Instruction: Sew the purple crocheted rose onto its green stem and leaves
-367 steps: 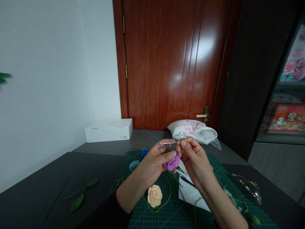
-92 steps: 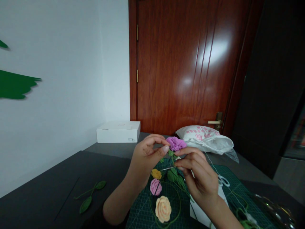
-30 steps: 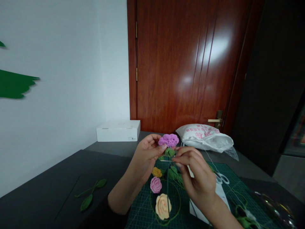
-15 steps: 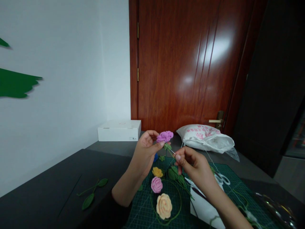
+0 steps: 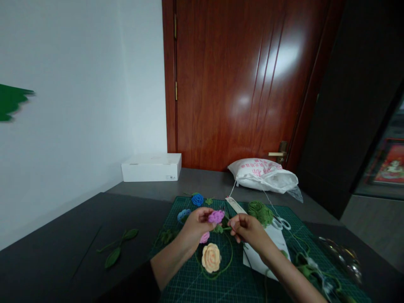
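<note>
My left hand pinches a purple crocheted flower above the cutting mat, thumb toward me. Beneath the petals shows its green yarn base. Just to the right, my right hand is closed, thumb against fingers, on a thin needle that is faint now. Green yarn runs from the flower's base toward these fingers. Below the hands lie a pink crocheted rose, partly covered, and a cream rose ringed by a loop of green yarn.
On the green cutting mat are a blue rose, a light-blue flower, a green yarn bundle, scissors and white paper. Behind stand a white box and a stuffed white bag. Leaves lie left.
Both hands, with the purple flower, have come down closer to the mat. The right hand has shifted slightly against the flower. The camera view has also moved, uncovering the blue flowers and yarn bundle.
</note>
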Motion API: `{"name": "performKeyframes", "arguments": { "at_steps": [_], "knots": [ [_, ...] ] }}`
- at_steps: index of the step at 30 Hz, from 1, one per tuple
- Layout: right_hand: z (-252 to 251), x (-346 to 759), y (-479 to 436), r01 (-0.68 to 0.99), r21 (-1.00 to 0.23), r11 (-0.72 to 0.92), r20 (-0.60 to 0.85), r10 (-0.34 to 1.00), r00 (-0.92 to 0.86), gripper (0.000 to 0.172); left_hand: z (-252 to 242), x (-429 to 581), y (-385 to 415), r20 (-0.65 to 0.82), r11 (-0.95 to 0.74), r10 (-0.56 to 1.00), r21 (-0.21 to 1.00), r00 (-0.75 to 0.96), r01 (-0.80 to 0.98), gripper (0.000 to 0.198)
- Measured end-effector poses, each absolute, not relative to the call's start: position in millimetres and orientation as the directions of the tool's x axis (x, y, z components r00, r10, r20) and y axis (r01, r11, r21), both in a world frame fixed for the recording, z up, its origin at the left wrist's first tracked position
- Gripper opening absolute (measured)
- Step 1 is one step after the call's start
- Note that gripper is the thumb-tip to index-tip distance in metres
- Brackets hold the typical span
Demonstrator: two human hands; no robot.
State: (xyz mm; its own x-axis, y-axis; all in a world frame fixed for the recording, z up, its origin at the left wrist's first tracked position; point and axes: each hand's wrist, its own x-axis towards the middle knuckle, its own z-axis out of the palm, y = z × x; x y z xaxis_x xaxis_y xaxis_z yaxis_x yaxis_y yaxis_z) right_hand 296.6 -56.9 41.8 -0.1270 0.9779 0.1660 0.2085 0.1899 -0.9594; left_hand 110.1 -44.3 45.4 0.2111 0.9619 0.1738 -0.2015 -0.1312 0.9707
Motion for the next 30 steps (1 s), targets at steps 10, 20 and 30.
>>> {"name": "performKeyframes", "arguments": {
  "at_steps": [10, 20, 30],
  "knots": [
    [-27, 291, -72, 0.469, -0.880, 0.070, 0.071, 0.997, -0.016, 0.024, -3, 113, -50, 0.297, -0.335, 0.941, 0.891, 0.164, 0.306, 0.022],
    [-15, 284, -95, 0.862, -0.504, 0.048, 0.180, 0.982, 0.051, 0.013, 14, 111, -67, 0.370, -0.421, 0.901, 0.618, 0.227, 0.663, 0.018],
    [-1, 336, -63, 0.889, -0.434, 0.146, 0.430, 0.901, 0.061, 0.021, 2, 112, -61, 0.351, -0.418, 0.900, 0.535, 0.257, 0.734, 0.018]
  ]
}}
